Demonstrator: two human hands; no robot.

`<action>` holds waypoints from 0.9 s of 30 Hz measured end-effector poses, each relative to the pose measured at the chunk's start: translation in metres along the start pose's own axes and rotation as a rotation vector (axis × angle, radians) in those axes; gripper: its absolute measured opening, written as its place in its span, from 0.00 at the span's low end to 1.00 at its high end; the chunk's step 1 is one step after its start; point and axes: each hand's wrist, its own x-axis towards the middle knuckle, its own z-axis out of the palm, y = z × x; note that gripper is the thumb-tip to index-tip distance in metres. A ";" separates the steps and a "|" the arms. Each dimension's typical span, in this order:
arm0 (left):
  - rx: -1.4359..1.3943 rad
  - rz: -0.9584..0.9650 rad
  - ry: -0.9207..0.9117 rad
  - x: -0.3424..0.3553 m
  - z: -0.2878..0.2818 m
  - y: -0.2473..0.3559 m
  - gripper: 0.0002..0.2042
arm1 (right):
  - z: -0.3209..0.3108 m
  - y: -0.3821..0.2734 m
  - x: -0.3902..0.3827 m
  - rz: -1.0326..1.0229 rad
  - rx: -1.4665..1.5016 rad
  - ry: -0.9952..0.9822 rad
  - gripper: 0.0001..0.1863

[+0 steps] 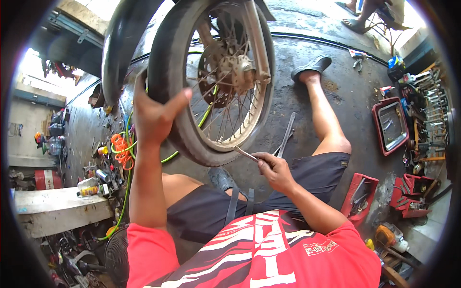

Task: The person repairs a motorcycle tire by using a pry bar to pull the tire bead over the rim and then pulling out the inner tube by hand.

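Dark floor point(357, 89) bears orange hose point(120, 145) and red tray point(349, 192); left hand point(156, 113) clasps tire point(189, 144), right hand point(276, 172) pinches metal rod point(246, 153).

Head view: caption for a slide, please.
Left hand on the tyre, right hand holding a metal bar at the rim.

Big white block letters point(272, 252) ran down the red shirt point(353, 252), with smaller pale print point(321, 247) off to the right. The tag point(344, 163) on the dark shorts point(314, 180) was way too tiny to read, tbh.
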 end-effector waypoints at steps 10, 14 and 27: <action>-0.134 -0.147 -0.002 -0.127 0.019 -0.078 0.61 | 0.060 -0.018 -0.021 -0.315 0.003 0.068 0.18; 0.085 -0.003 -0.059 -0.137 0.022 -0.074 0.59 | 0.080 -0.024 -0.029 -0.247 0.102 0.192 0.15; 0.019 -0.054 -0.002 -0.150 0.042 -0.068 0.56 | -0.001 -0.068 0.049 -0.263 -0.137 0.471 0.15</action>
